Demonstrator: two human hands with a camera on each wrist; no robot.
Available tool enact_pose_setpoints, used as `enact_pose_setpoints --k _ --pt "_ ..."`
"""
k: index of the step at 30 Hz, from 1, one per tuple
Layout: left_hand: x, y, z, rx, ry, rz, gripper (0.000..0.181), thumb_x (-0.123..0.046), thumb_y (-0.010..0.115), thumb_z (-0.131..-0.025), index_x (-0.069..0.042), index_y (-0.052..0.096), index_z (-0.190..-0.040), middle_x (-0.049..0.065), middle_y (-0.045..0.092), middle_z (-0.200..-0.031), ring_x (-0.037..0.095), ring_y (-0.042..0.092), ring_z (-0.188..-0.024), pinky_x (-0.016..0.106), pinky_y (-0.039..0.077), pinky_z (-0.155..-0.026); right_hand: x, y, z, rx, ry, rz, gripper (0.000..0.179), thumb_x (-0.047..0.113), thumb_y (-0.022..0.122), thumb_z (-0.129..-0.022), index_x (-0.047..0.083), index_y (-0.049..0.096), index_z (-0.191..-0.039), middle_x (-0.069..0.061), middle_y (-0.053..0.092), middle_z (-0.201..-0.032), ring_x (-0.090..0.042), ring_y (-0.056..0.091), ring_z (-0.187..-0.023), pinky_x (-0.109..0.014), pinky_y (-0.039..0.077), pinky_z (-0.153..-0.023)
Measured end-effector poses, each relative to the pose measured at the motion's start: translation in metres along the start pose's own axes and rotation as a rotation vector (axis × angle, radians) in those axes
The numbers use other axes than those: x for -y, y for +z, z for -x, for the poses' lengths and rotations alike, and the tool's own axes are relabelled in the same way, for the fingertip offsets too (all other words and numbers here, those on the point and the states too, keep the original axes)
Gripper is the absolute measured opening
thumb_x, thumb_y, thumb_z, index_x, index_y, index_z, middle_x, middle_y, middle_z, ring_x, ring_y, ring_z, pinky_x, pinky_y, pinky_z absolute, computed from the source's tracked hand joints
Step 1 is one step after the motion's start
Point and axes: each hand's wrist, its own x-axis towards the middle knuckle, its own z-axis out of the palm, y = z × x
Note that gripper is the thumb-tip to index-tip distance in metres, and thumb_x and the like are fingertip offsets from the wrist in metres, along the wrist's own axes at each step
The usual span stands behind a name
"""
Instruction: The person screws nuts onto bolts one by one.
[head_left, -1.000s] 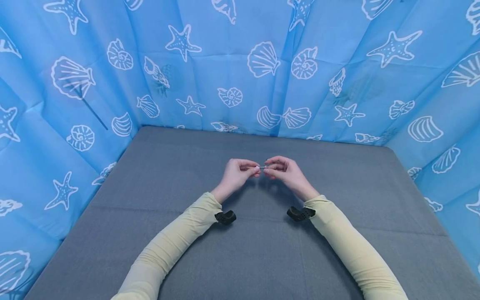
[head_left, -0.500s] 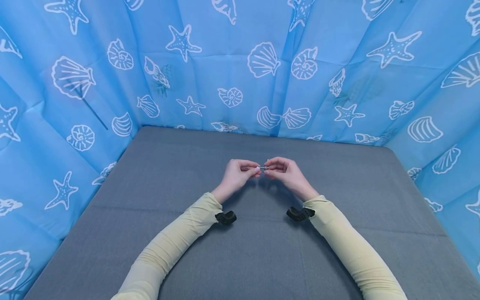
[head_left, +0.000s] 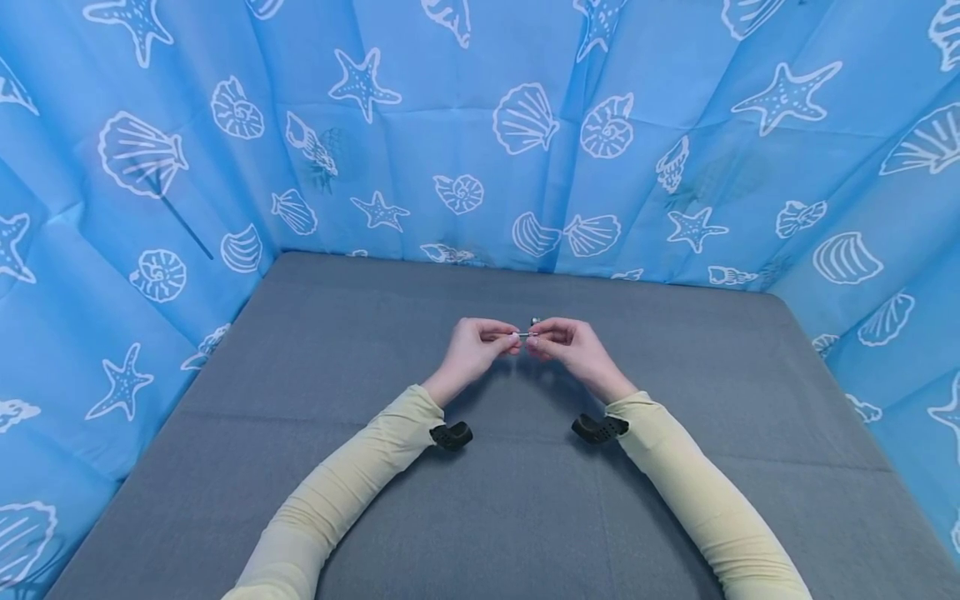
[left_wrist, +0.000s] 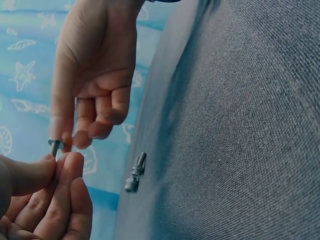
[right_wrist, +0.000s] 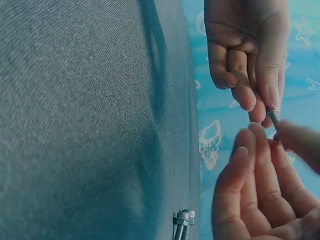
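Note:
My left hand (head_left: 472, 346) pinches a thin silver bolt (head_left: 524, 335) between thumb and fingertips, a little above the grey table. From the opposite side my right hand (head_left: 573, 343) has its thumb and index finger around a small ring-like metal nut (left_wrist: 56, 143) at the bolt's end. The left wrist view shows the bolt (left_wrist: 54, 150) poking out of the left fingertips toward this nut. In the right wrist view a threaded stretch of the bolt (right_wrist: 273, 118) spans the two hands, while the right fingertips mostly cover the nut.
Behind the hands, several bolts with nuts (left_wrist: 135, 172) lie close together on the grey cloth-covered table (head_left: 480, 500). Blue curtains (head_left: 465, 133) with white shell and starfish prints enclose the back and sides. Each wrist carries a black camera mount (head_left: 451, 435).
The right thumb and index finger have shifted slightly around the bolt's end, the index finger now lower, so the metal pieces behind show more. The left hand stays almost still.

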Motion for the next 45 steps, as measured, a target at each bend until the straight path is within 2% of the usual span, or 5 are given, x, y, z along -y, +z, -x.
enact_pose_setpoints --k 19,23,31,38,45 --pt "-0.0016 -0.0016 0.001 0.044 0.011 0.063 0.018 -0.007 0.068 -0.089 0.003 0.071 -0.103 0.015 0.071 -0.09 0.027 0.07 -0.084 0.045 0.055 -0.08 0.0024 0.0005 0.0003 -0.018 -0.017 0.02 0.031 0.019 0.068 -0.091 -0.003 0.064 -0.112 -0.019 0.068 -0.102 -0.037 0.065 -0.095 -0.048 0.053 -0.08" --pt "0.0038 -0.0018 -0.0007 0.024 0.038 0.031 0.016 -0.01 0.069 -0.088 -0.002 0.073 -0.101 0.008 0.072 -0.089 0.018 0.07 -0.08 0.044 0.055 -0.079 0.002 0.0008 0.0002 -0.027 -0.007 0.026 0.03 0.021 0.068 -0.091 -0.002 0.065 -0.11 -0.017 0.069 -0.099 -0.04 0.063 -0.095 -0.05 0.052 -0.08" --pt "0.0042 -0.0021 -0.0004 0.008 0.074 -0.101 0.015 -0.016 0.071 -0.088 -0.006 0.075 -0.099 0.002 0.072 -0.082 0.012 0.067 -0.076 0.036 0.056 -0.069 -0.0021 0.002 -0.0015 -0.029 0.007 0.038 0.035 0.028 0.062 -0.095 -0.004 0.065 -0.109 -0.021 0.067 -0.096 -0.024 0.065 -0.082 -0.041 0.054 -0.072" --pt "0.0035 -0.0017 -0.0007 0.003 0.061 -0.097 0.014 -0.013 0.07 -0.089 -0.005 0.074 -0.099 0.003 0.072 -0.083 0.013 0.068 -0.076 0.032 0.055 -0.067 -0.0018 0.0006 0.0001 -0.02 -0.007 -0.019 0.036 0.022 0.064 -0.094 -0.004 0.059 -0.119 -0.021 0.067 -0.1 -0.026 0.066 -0.085 -0.032 0.054 -0.069" --pt "0.0009 -0.0015 -0.0003 0.002 0.048 -0.039 0.014 -0.009 0.068 -0.089 -0.002 0.073 -0.1 0.006 0.072 -0.087 0.014 0.069 -0.077 0.046 0.055 -0.077 -0.0003 -0.0001 0.0004 0.003 -0.021 -0.016 0.033 0.018 0.066 -0.092 -0.006 0.06 -0.114 -0.022 0.066 -0.1 -0.03 0.066 -0.088 -0.047 0.053 -0.08"
